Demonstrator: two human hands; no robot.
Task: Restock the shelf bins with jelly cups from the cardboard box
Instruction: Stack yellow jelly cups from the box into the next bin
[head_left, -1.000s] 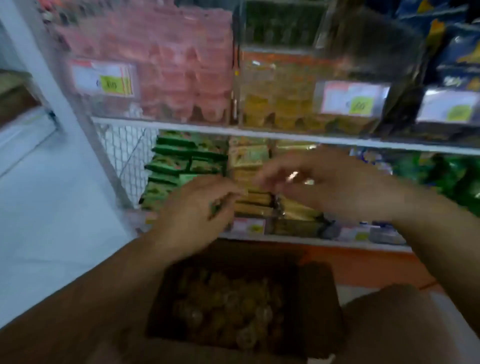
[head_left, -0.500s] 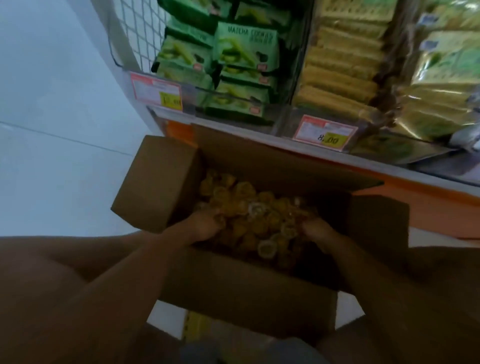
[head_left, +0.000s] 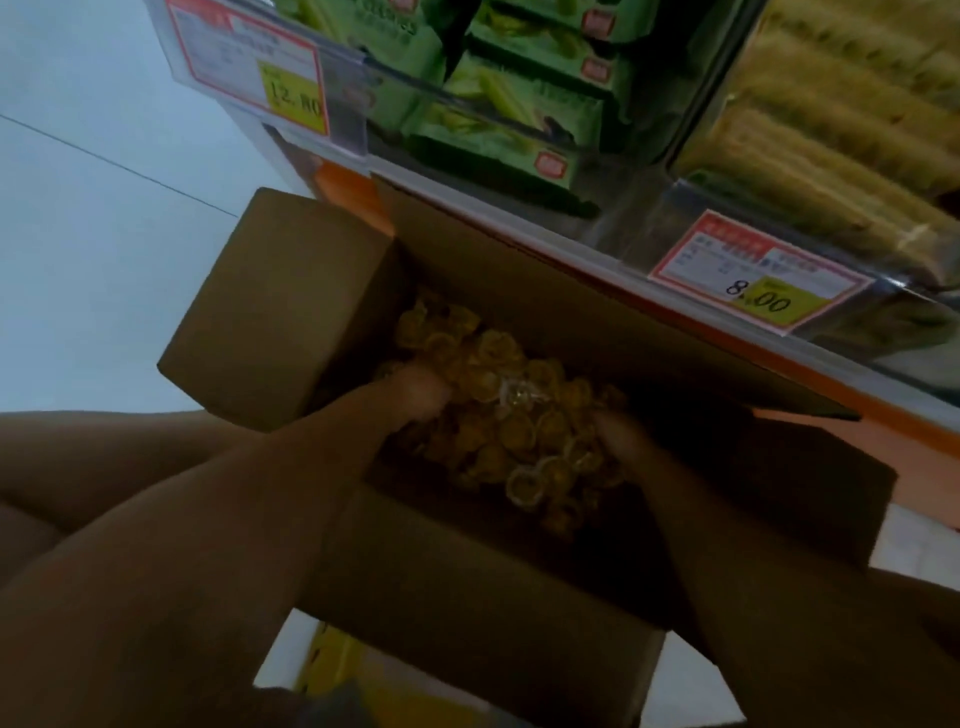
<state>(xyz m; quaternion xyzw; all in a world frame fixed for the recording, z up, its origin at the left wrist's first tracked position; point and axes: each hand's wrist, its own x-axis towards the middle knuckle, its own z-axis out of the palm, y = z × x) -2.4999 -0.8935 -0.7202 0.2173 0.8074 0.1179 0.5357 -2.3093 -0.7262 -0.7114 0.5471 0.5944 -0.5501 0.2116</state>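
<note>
An open cardboard box (head_left: 457, 582) sits in front of me below the shelf, its flaps spread out. Inside lies a heap of small yellow jelly cups (head_left: 504, 415). My left hand (head_left: 415, 389) is dug into the left side of the heap, fingers curled among the cups. My right hand (head_left: 621, 436) is buried in the right side, its fingers hidden under the cups. Both hands look to be scooping at the pile from either side.
The bottom shelf edge (head_left: 649, 306) with an orange strip runs just behind the box. Green cookie packs (head_left: 519, 98) and yellow wafer packs (head_left: 831, 135) fill it, with price tags (head_left: 763, 280) in front. Pale floor (head_left: 93, 249) lies to the left.
A second ago both hands were up at the shelf; they dropped into the box. Since half a second ago the view has moved closer and the hands have dug slightly deeper into the cups.
</note>
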